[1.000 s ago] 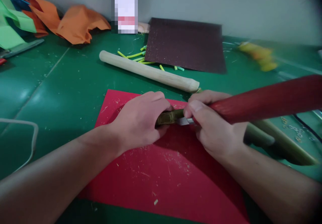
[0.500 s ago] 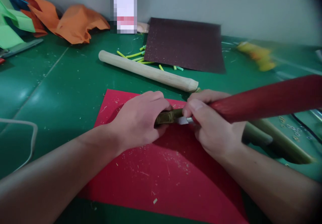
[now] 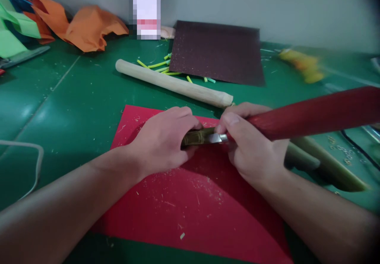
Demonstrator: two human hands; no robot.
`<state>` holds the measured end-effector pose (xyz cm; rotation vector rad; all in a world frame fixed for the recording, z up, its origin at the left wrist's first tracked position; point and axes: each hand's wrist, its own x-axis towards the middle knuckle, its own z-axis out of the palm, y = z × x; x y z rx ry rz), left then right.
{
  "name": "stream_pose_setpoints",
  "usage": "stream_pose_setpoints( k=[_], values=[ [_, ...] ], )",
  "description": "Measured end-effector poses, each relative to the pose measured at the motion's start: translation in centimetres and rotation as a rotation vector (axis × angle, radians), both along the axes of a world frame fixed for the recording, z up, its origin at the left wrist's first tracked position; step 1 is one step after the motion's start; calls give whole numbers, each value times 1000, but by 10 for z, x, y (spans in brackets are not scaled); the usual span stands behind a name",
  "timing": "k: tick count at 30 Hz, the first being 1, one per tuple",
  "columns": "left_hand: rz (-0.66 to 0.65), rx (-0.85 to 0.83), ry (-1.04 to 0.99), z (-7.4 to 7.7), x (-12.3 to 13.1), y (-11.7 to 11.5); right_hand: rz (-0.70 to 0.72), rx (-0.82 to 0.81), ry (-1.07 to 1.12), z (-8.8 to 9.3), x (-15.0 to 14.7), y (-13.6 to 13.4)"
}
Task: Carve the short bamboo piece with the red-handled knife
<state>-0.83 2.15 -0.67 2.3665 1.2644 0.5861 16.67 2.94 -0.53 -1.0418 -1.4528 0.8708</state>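
My left hand (image 3: 166, 139) is closed around a dark olive-green piece of bamboo (image 3: 196, 138) above a red sheet (image 3: 178, 212). Closed on a carving knife (image 3: 311, 113) is my right hand (image 3: 251, 141); the tool has a thick red handle and a short metal blade. The blade tip lies against the bamboo, close to the left fingers. The right fingertips also touch the bamboo's right part, much of which they hide. Pale shavings are scattered over the red sheet.
A pale wooden stick (image 3: 175, 84) lies behind my hands, before a dark brown sheet (image 3: 216, 52) over yellow-green sticks. Thicker green bamboo pieces (image 3: 332, 167) lie at right. Crumpled orange paper (image 3: 89, 28) is at back left, a white cable (image 3: 38, 165) at left.
The knife blade has shifted slightly up onto the bamboo, and its red handle has dipped a little at the right. My left hand keeps its hold, nearly still.
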Motion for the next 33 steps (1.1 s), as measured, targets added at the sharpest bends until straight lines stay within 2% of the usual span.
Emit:
stream_pose_setpoints(
  k=[4, 6, 11, 15, 17, 21, 25, 28, 30, 33],
  values=[
    [0, 43, -3, 0, 1, 1, 153, 64, -155, 6, 4, 1],
    [0, 43, -2, 1, 2, 1, 175, 84, -182, 8, 5, 1],
    [18, 9, 5, 1, 2, 1, 64, 106, -90, 4, 2, 0],
    [3, 2, -1, 0, 1, 1, -18, 14, 24, 2, 2, 2],
    [3, 17, 2, 0, 1, 0, 6, 22, -42, 3, 3, 2],
    [5, 46, 4, 1, 2, 0, 158, 103, -185, 8, 5, 1],
    [14, 20, -4, 1, 2, 1, 50, 99, -83, 5, 1, -1],
    [3, -2, -1, 0, 0, 0, -17, 15, 20, 0, 0, -1],
    [-1, -5, 8, -1, 0, 0, -19, -21, 17, -1, 1, -1],
    [0, 17, 9, -1, 1, -1, 62, 39, -102, 2, 4, 1]
  ],
)
